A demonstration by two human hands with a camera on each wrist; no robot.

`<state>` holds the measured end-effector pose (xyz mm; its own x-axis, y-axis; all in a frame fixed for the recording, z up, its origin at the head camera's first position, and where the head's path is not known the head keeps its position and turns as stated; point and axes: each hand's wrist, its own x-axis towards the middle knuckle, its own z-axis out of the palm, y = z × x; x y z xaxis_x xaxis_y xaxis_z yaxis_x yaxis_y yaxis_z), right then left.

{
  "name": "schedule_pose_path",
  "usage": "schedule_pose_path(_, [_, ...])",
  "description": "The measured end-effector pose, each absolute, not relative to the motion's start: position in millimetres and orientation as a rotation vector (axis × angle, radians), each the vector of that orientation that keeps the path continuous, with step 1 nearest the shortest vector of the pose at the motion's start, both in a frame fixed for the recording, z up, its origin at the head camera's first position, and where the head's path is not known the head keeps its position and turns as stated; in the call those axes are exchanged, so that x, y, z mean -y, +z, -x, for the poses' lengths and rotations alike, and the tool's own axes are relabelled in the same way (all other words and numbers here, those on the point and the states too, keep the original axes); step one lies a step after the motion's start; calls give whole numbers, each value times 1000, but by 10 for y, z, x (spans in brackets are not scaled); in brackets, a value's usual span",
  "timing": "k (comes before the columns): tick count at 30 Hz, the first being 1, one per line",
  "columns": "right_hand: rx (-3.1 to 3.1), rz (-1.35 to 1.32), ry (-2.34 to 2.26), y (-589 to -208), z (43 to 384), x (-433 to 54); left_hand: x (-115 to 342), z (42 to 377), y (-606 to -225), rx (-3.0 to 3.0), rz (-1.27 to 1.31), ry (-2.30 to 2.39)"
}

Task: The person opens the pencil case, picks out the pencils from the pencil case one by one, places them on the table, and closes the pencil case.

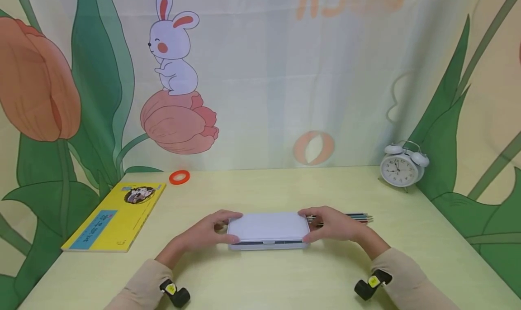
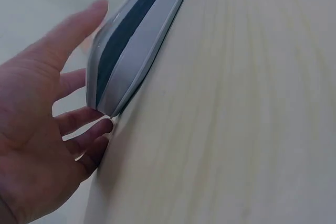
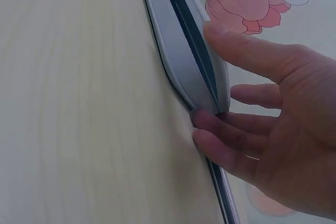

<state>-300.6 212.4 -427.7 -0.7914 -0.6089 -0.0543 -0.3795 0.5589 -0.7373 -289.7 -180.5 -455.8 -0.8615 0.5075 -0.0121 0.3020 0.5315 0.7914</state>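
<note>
A white, flat pencil case [image 1: 268,227] lies on the table between the two hands. Its lid stands slightly ajar, and a dark gap runs along the front edge beside a small clasp, also visible on the case [image 2: 142,51] in the left wrist view. At the left end, my left hand [image 1: 203,231] grips the case with thumb at the front corner and index finger at the back. My right hand [image 1: 335,225] holds the opposite end the same way; in the right wrist view its thumb touches the lid edge. What is inside the case is hidden.
Several colored pencils [image 1: 361,217] lie behind the right hand, partly hidden by it. A yellow book [image 1: 118,219] rests at the left, with an orange-red ring [image 1: 179,177] near the back edge. At the back right stands a white alarm clock [image 1: 400,169].
</note>
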Motion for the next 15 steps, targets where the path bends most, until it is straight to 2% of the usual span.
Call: schedule_pose_path(15, [-2500,926,-1048,-4316,2996,-2075,1827,2898,-4546,-2508,-744,1251])
